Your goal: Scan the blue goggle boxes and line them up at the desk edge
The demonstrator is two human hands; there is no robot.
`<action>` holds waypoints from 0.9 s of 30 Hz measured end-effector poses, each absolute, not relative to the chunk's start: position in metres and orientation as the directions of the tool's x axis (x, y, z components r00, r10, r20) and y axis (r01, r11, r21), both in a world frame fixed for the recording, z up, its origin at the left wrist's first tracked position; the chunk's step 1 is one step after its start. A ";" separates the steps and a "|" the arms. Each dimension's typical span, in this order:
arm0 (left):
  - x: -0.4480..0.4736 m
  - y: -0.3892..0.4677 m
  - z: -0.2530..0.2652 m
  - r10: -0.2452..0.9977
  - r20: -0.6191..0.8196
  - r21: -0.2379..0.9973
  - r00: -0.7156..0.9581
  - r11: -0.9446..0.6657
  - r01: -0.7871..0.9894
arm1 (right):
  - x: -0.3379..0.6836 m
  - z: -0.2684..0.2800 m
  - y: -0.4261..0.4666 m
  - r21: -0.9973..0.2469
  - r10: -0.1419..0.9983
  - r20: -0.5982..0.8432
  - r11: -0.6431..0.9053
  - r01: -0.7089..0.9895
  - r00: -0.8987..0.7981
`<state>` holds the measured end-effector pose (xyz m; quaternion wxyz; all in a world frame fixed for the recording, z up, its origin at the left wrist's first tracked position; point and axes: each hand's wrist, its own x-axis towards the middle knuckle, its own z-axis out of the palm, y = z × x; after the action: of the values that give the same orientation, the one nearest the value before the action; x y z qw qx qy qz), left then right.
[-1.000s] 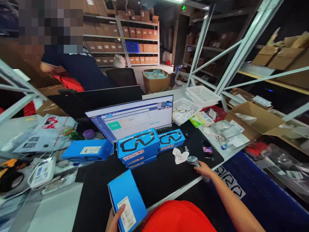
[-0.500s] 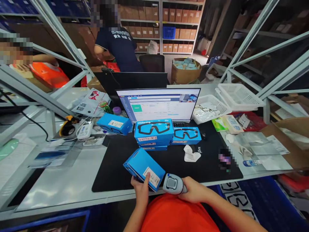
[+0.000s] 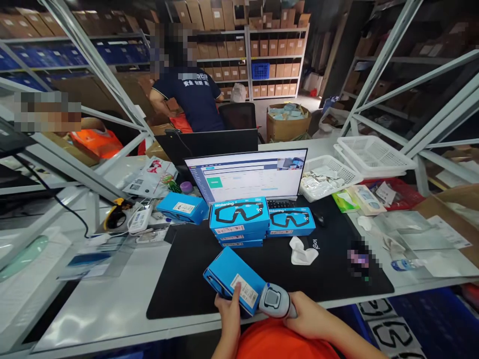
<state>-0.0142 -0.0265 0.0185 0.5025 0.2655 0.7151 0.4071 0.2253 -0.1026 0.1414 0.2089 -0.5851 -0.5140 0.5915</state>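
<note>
My left hand [image 3: 229,311] holds a blue box [image 3: 234,279] with a white barcode label, tilted above the near edge of the black desk mat [image 3: 187,279]. My right hand [image 3: 309,319] grips a grey handheld scanner [image 3: 275,300], whose head points at the label and nearly touches the box. Beyond them a stack of blue goggle boxes [image 3: 239,222] lies in front of the lit monitor [image 3: 247,174], with one more goggle box [image 3: 291,221] at its right and another blue box [image 3: 182,207] at its left.
A crumpled white cloth [image 3: 303,252] lies on the mat. White baskets [image 3: 368,154] and papers sit on the table at right, cables and packets at left. Metal rack posts frame both sides. A person in a dark shirt [image 3: 196,99] stands behind the monitor.
A second ago my right hand was reaching far right for the scanner; it has brought the scanner up to the box label. The view has swung left and steadied.
</note>
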 end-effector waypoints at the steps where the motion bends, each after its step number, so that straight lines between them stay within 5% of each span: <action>1: -0.013 -0.026 0.019 0.784 -0.512 0.844 -0.351 0.536 -0.033 | 0.226 0.140 -0.103 -0.851 0.848 -0.478 -0.384 0.357 -0.227; 14: -0.024 -0.028 0.026 0.581 -0.763 0.643 -0.284 0.729 -0.236 | 0.247 0.158 -0.090 -0.899 0.872 -0.393 -0.297 0.322 -0.292; 23: -0.130 0.000 0.056 0.451 -0.879 0.466 -0.156 0.742 -0.482 | 0.258 0.140 -0.092 -0.838 0.832 -0.505 -0.408 0.362 -0.230; 27: -0.182 0.026 0.068 0.524 -0.794 0.605 -0.307 0.733 -0.312 | 0.259 0.139 -0.088 -0.844 0.850 -0.482 -0.384 0.375 -0.214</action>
<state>-0.1816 0.0264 0.0676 0.5839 0.0733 0.7249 0.3580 0.2593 -0.0877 0.1394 0.2033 -0.5928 -0.5166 0.5834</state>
